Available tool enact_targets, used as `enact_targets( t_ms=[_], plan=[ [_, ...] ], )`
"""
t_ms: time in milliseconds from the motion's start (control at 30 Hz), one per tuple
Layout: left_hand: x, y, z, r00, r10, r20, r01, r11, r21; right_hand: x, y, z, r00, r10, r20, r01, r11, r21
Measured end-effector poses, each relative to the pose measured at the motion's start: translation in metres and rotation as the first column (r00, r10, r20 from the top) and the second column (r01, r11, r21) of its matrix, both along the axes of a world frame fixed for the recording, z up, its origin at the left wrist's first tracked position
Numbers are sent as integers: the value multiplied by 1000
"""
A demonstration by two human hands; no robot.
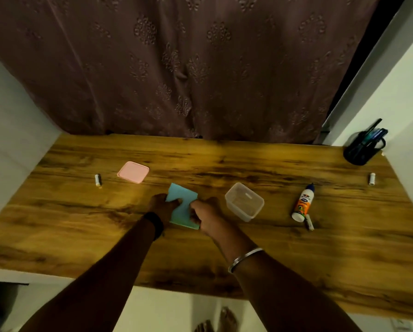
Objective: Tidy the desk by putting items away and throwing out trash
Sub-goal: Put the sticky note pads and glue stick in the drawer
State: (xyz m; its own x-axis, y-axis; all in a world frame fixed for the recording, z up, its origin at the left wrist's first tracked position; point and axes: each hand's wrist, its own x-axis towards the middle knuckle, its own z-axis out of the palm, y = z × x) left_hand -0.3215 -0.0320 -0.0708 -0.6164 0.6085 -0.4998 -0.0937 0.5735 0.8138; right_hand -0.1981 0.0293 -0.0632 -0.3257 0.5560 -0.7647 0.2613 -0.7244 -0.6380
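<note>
A light blue sheet of paper (182, 204) is held over the middle of the wooden desk (224, 248). My left hand (161, 206) grips its left edge and my right hand (204, 215) pinches its right side. Right of my hands stands an open clear plastic container (245, 202). Its pink lid (133, 172) lies flat further back on the left. A glue bottle (302, 202) lies on the right, with a small white stick (309, 222) beside its base. One small spool (97, 180) lies at the left and another spool (371, 178) at the right.
A black pen holder (362, 147) with several pens stands at the far right corner against the white wall. A brown patterned curtain (188, 68) hangs behind the desk. White walls close in both sides. My bare feet (215, 322) show below the desk's front edge.
</note>
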Motion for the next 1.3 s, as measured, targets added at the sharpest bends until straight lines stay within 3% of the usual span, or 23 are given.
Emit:
enact_targets(
  t_ms=[100,200,333,500,567,633,767,967,1067,1167,1300],
  plan=[
    [13,1,17,991,47,122,-63,990,127,-2,8,12,997,-21,-70,22,1000,10],
    [22,6,34,985,16,173,-53,976,210,18,27,34,992,-84,-98,104,969,223],
    [24,25,47,978,-40,206,-25,953,303,73,71,47,970,-241,-35,210,758,617],
    [59,68,75,977,-97,192,-1,892,453,173,107,55,856,-472,209,142,604,784],
    [83,84,80,952,-163,258,19,876,482,204,115,46,803,-473,363,31,641,767],
    [106,96,79,920,-207,333,23,876,481,228,122,38,726,-398,562,-96,750,655],
    [153,112,72,817,-230,529,5,920,392,252,124,27,705,-230,671,-174,861,477],
    [186,122,67,672,-210,710,-28,951,308,259,135,-8,767,-448,459,122,805,581],
    [187,123,69,653,-190,734,-76,947,313,258,128,10,849,-500,169,312,734,603],
    [179,122,73,627,-214,749,-91,935,343,251,121,30,904,-427,-3,316,666,676],
    [167,114,82,629,-275,727,-67,913,403,226,109,62,966,-230,-118,248,699,670]
  ],
)
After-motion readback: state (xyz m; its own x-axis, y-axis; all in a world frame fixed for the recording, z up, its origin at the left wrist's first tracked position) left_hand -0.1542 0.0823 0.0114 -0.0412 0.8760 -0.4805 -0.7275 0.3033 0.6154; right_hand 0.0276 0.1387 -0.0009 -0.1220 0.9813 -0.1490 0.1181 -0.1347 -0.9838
